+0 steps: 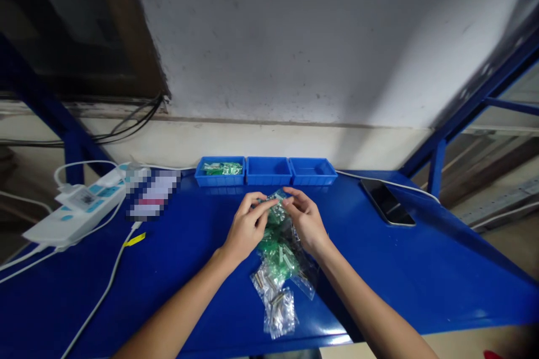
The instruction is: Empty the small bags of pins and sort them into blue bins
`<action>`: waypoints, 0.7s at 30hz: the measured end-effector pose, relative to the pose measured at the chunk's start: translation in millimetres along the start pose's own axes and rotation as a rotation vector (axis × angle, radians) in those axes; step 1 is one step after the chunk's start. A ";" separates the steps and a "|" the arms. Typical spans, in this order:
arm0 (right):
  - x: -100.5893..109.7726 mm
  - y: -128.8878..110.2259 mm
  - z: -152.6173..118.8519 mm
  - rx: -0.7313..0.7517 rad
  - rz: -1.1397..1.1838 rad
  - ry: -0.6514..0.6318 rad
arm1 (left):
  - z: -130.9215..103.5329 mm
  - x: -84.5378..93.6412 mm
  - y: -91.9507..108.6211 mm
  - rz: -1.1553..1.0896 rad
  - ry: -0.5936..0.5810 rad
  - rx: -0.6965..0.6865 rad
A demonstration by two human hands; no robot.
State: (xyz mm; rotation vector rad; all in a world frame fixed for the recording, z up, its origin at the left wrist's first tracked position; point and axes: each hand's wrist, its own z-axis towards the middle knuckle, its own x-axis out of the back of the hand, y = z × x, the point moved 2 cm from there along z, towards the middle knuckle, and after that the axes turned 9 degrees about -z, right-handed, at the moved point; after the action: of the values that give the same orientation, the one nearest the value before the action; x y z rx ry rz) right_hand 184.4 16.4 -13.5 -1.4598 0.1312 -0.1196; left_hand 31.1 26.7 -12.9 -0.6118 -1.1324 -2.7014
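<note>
A small see-through plastic packet (277,210) with a greenish tint is pinched between my hands, over the top of a pile. My left hand (249,223) grips its left side with thumb and fingers. On the other side, my right hand (306,220) has its thumb and fingers closed on the packet's right part. Below lie several green packets (280,258) with pale pieces inside. Closer to the table's front edge, see-through packets (280,314) hold small metallic pieces. Dark packets (306,275) lie partly under my right forearm.
Three blue bins stand along the wall: the left bin (219,180) holds green packets, beside a middle bin (268,179) and a right bin (314,179). A phone (387,202) lies at right on the blue table (189,280). At left are a power strip (80,207) and white cables (110,286).
</note>
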 end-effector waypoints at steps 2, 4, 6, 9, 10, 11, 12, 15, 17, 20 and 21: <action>1.4 1.6 0.1 0.026 0.000 0.063 | 1.9 3.7 0.6 -0.065 0.042 0.122; 1.7 1.2 -0.9 0.075 -0.072 0.078 | 3.1 7.8 -0.4 -0.181 0.047 0.306; 1.3 -1.9 -3.5 0.168 -0.205 0.081 | 2.8 9.5 -2.3 -0.370 0.018 0.538; -1.3 -10.2 -10.8 0.392 -0.442 0.074 | -0.1 7.0 -3.9 -0.716 -0.016 0.893; -2.8 -12.8 -13.7 0.466 -0.511 0.059 | -0.7 5.5 -3.7 -0.813 -0.024 0.971; -4.6 -14.8 -16.5 0.530 -0.568 0.037 | -0.9 4.2 -3.4 -0.885 -0.029 1.012; -6.3 -16.2 -18.9 0.576 -0.613 0.016 | -0.7 3.3 -3.2 -0.927 -0.030 1.016; -9.4 -17.5 -22.7 0.591 -0.694 0.000 | 0.7 4.0 -4.8 -0.867 0.007 0.871; -8.9 -17.6 -21.5 0.531 -0.697 0.010 | 1.0 6.4 -6.2 -0.705 0.036 0.723; -5.0 -19.1 -15.3 0.379 -0.609 -0.020 | 0.7 10.5 -4.1 -0.383 0.065 0.421; -3.3 -19.7 -12.9 0.312 -0.557 -0.047 | 0.1 11.2 -2.2 -0.290 0.068 0.320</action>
State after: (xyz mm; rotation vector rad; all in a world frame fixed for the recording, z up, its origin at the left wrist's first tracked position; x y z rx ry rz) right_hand 179.0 2.2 4.8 -1.1525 -0.3249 -0.5343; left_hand 20.4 28.6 -9.5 -0.3240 -1.7033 -2.6474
